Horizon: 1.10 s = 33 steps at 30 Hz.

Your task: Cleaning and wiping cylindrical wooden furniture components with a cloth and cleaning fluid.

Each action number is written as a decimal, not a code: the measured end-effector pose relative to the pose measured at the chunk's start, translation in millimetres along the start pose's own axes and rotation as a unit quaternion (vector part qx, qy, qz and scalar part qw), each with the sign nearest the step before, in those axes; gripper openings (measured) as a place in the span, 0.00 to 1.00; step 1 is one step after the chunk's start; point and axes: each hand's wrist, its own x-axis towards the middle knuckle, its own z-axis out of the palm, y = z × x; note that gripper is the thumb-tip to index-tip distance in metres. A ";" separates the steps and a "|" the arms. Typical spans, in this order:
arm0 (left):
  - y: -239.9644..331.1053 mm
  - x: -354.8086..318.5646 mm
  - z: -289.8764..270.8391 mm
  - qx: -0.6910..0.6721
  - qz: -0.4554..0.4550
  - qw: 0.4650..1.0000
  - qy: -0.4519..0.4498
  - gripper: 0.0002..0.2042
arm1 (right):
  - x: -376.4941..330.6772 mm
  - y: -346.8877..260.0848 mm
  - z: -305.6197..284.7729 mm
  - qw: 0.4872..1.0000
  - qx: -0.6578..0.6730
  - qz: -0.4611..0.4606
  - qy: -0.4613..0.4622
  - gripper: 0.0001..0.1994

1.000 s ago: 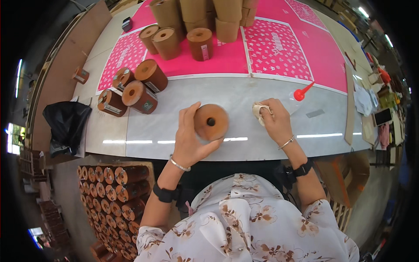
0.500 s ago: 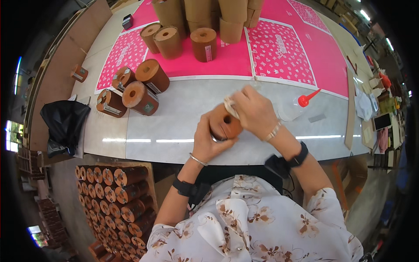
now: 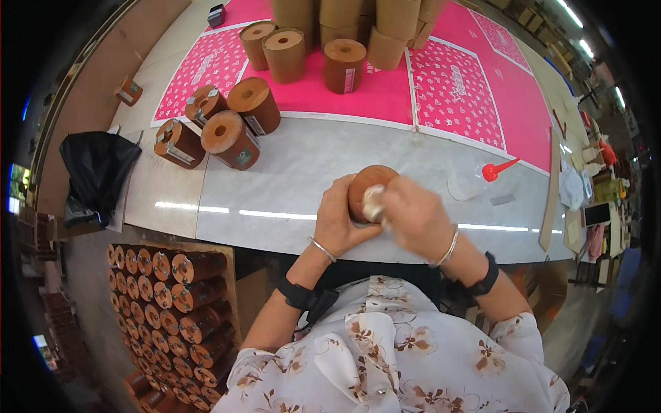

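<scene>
A reddish-brown cylinder (image 3: 374,176) stands tilted near the front edge of the grey tabletop, its round end facing up. My left hand (image 3: 337,217) is wrapped round its left side. My right hand (image 3: 416,217), a little blurred, grips a whitish wad of cloth (image 3: 373,204) and presses it on the cylinder's top face. The cloth covers the hole in that face. Right of my hands lies a clear squeeze bottle (image 3: 467,184) with a red nozzle, beside a small grey flat piece (image 3: 502,200).
Several brown cylinders (image 3: 231,141) stand at the left. Taller tan ones (image 3: 284,58) are stacked on the pink printed sheet (image 3: 310,103) at the back. A black bag (image 3: 96,179) lies at the left edge. Many cylinders (image 3: 196,299) are piled on the floor below left.
My right hand has brought the cloth from the cylinder's upper right edge down over the middle of its top face. My left hand still holds the cylinder. The whole view has shifted slightly.
</scene>
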 end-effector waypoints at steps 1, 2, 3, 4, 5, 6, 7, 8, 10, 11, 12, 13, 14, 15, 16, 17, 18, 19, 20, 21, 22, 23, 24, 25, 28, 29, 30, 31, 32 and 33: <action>-1.6 -2.2 0.5 0.007 -0.006 1.000 -0.003 0.32 | 0.5 -10.7 -2.4 0.999 0.014 -0.031 0.007 0.10; -1.8 -2.9 1.9 -0.046 -0.130 0.990 -0.021 0.28 | 8.1 -24.4 0.8 0.994 0.062 -0.063 -0.058 0.09; -10.6 -5.4 3.7 -0.046 -0.128 0.990 -0.023 0.28 | 15.7 -24.1 11.8 0.995 0.060 -0.062 -0.056 0.09; -23.3 -9.1 5.2 0.048 -0.016 0.998 -0.035 0.27 | 23.5 -17.3 26.0 0.996 0.034 -0.069 -0.050 0.09; -35.4 -13.1 6.8 0.140 0.096 0.984 -0.045 0.26 | 28.8 -11.9 33.5 0.996 0.009 -0.076 -0.045 0.08; -30.6 -10.3 6.2 0.119 0.062 0.989 -0.062 0.25 | 30.6 -9.7 32.9 0.997 -0.004 -0.068 -0.037 0.08; -26.3 -8.1 4.1 0.118 0.060 0.989 -0.062 0.25 | 30.2 -9.8 28.7 0.997 -0.003 -0.068 -0.039 0.08; -21.5 -6.2 1.3 0.038 0.044 0.997 -0.059 0.27 | 29.8 -10.3 21.3 0.999 0.017 -0.036 -0.021 0.08; -10.7 -2.8 -1.8 -0.040 0.026 0.998 -0.049 0.28 | 23.8 -9.5 8.0 0.999 0.041 -0.009 -0.007 0.08; -9.0 -3.7 -1.5 -0.029 -0.001 0.999 -0.031 0.31 | 17.0 -10.2 2.3 1.000 0.029 -0.010 -0.005 0.09; -7.1 -3.4 -1.0 -0.019 -0.026 0.999 -0.016 0.33 | 14.0 -11.3 -1.9 1.000 0.013 -0.008 0.000 0.09; -9.6 -4.0 -0.6 -0.021 -0.025 0.999 -0.017 0.33 | 17.0 -10.4 -0.3 1.000 0.011 -0.007 -0.001 0.09; -15.1 -5.5 -0.3 0.014 0.006 1.000 -0.023 0.34 | 23.4 -7.0 4.8 1.000 0.003 -0.011 -0.018 0.10; -19.1 -6.7 -0.2 0.050 0.036 0.998 -0.029 0.36 | 29.5 -0.4 11.0 0.999 -0.004 -0.015 -0.034 0.12; -4.3 -4.9 -2.7 0.024 -0.032 0.999 -0.031 0.37 | 36.0 12.9 12.9 0.998 -0.039 0.029 -0.037 0.11; 1.4 -4.0 -0.3 0.021 -0.030 0.999 -0.038 0.37 | 36.4 22.9 10.9 0.998 -0.043 0.035 -0.036 0.11; 4.5 -1.3 -0.7 0.019 -0.022 0.999 -0.023 0.37 | 38.7 32.5 9.1 0.997 -0.043 0.053 -0.020 0.10; 5.7 0.4 -1.2 0.017 -0.015 1.000 -0.008 0.38 | 37.0 38.8 6.4 0.996 -0.044 0.072 -0.005 0.08; 3.9 -1.0 -1.6 0.023 -0.007 1.000 -0.017 0.38 | 26.3 36.7 2.3 0.996 -0.045 0.070 0.017 0.11; 2.5 -1.0 -1.2 0.023 -0.005 1.000 -0.014 0.38 | 13.0 31.8 -4.1 0.997 -0.047 0.066 0.017 0.11; 2.8 -2.2 -1.4 0.021 -0.012 1.000 -0.010 0.38 | -2.6 23.6 -10.8 0.995 -0.051 0.079 0.021 0.12; 4.1 -3.4 1.3 0.018 -0.020 1.000 -0.010 0.38 | -15.6 16.1 -16.0 0.994 -0.057 0.094 0.024 0.13; 5.5 -3.1 1.4 0.017 -0.021 1.000 -0.012 0.38 | -22.1 7.4 -16.4 0.994 -0.057 0.096 0.023 0.13; 6.9 -2.1 0.2 0.019 -0.025 0.999 -0.021 0.37 | -26.0 -1.5 -15.3 0.996 -0.044 0.076 0.029 0.12; -14.9 -8.6 1.0 0.057 0.010 0.998 -0.036 0.34 | -3.9 -17.2 -0.5 0.999 -0.007 0.022 0.024 0.12; -34.5 -14.3 6.6 0.091 0.047 0.994 -0.037 0.33 | 5.8 -18.9 5.3 1.000 0.017 -0.016 0.008 0.13; -41.4 -9.9 9.3 0.111 0.062 0.990 -0.062 0.31 | 11.2 -17.8 10.2 1.000 0.018 -0.014 0.012 0.13; -45.8 -13.1 9.6 0.114 0.063 0.989 -0.065 0.31 | 15.0 -16.0 15.3 0.999 0.014 -0.036 0.012 0.14; -49.9 -17.4 10.4 0.101 0.062 0.991 -0.052 0.32 | 16.5 -15.8 18.4 0.998 0.010 -0.059 0.011 0.14; -42.1 -15.4 5.9 0.091 0.060 0.993 -0.036 0.33 | 12.4 -16.1 16.6 0.998 0.014 -0.060 0.012 0.14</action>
